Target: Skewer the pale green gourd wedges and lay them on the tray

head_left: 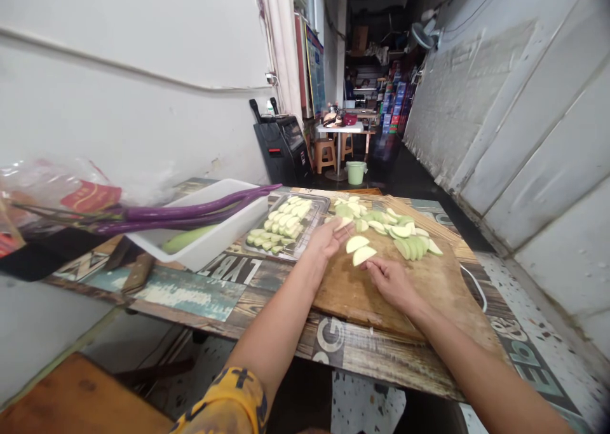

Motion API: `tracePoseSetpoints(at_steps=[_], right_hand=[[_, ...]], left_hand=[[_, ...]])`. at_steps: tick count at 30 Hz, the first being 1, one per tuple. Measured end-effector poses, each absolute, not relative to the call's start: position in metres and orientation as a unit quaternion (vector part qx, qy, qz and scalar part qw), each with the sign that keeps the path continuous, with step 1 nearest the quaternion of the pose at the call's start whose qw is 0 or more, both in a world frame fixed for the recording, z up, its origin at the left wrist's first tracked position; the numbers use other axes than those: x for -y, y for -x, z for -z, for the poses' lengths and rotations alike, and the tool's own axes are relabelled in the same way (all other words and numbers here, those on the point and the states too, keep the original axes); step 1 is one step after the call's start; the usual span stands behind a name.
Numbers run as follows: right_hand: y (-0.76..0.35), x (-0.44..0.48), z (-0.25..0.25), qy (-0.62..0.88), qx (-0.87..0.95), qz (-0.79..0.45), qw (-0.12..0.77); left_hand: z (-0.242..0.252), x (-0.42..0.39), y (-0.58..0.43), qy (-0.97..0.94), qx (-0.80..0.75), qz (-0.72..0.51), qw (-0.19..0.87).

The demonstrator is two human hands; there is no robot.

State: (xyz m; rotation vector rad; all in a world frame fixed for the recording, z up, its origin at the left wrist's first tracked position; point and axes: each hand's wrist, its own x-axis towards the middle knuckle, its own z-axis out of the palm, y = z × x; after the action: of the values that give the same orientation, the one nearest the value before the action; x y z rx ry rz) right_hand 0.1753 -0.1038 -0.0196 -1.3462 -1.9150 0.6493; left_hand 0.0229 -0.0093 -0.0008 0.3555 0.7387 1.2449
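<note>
A round wooden cutting board [419, 288] lies on the table with pale green vegetable slices [405, 234] spread along its far side. Two half-moon slices [359, 250] sit nearer me. My left hand [328, 237] rests on the board's left edge, fingers stretched out and touching a slice at its fingertips. My right hand [391, 280] lies on the board just below the two slices, fingers curled toward them. A metal tray [320, 211] to the left holds several cut pieces [283, 221].
A white plastic tub [214, 243] holds long purple eggplants [190, 213] and a green vegetable. A cleaver [136, 272] lies by the tub. Plastic bags [52, 192] sit at far left. Beyond are a black machine [281, 148], stools and a green bucket [355, 172].
</note>
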Motion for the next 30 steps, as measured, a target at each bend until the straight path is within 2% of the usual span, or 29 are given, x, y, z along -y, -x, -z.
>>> tracePoseSetpoints(at_steps=[13, 25, 30], right_hand=[[-0.175, 0.096, 0.028, 0.523, 0.73, -0.212, 0.384], [-0.175, 0.096, 0.027, 0.527, 0.74, -0.171, 0.381], [-0.178, 0.094, 0.025, 0.527, 0.746, -0.167, 0.372]], left_hand=[[0.002, 0.018, -0.041, -0.156, -0.351, -0.573, 0.724], [0.004, 0.026, -0.052, -0.184, -0.375, -0.58, 0.7], [0.001, 0.03, -0.051, -0.202, -0.314, -0.58, 0.723]])
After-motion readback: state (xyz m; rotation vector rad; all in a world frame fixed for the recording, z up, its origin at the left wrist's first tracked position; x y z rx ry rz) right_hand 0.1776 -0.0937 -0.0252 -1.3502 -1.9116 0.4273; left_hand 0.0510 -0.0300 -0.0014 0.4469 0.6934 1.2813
